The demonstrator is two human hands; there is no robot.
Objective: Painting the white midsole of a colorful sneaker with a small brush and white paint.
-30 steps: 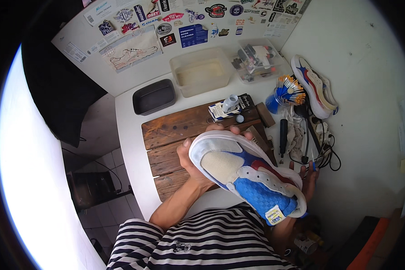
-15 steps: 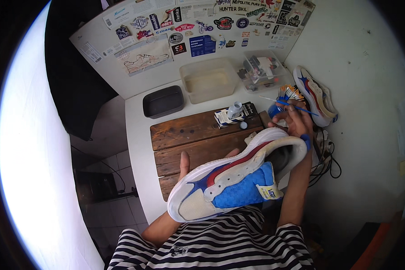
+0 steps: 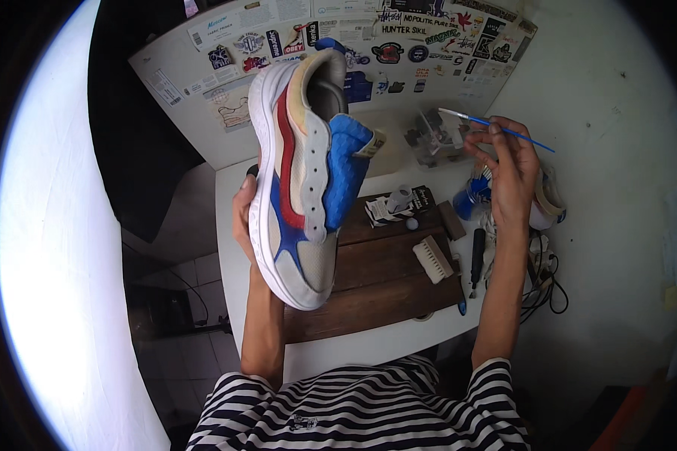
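Observation:
A sneaker (image 3: 297, 180) without laces is raised over the left of the table, its toe pointing down toward me. It has a white sole, cream panels, a red stripe, dark blue parts and a bright blue tongue. My left hand (image 3: 244, 214) grips it from the sole side; most of the fingers are hidden behind the shoe. To the right, my right hand (image 3: 513, 161) pinches a thin paintbrush (image 3: 520, 136) with a blue handle and pale bristles. The brush is apart from the shoe, its tip pointing left.
A wooden board (image 3: 384, 278) lies on the white table, bearing a wooden brush (image 3: 432, 260) and a small open bottle (image 3: 400, 198). Behind stand a clear plastic box (image 3: 436, 150) and a cup of brushes (image 3: 470, 197). Another sneaker (image 3: 547, 203) and cables (image 3: 549, 282) are at the right.
My left hand has lifted the sneaker up and leftward, turning its toe toward me. My right hand has come away from the heel, moving up and right with the paintbrush.

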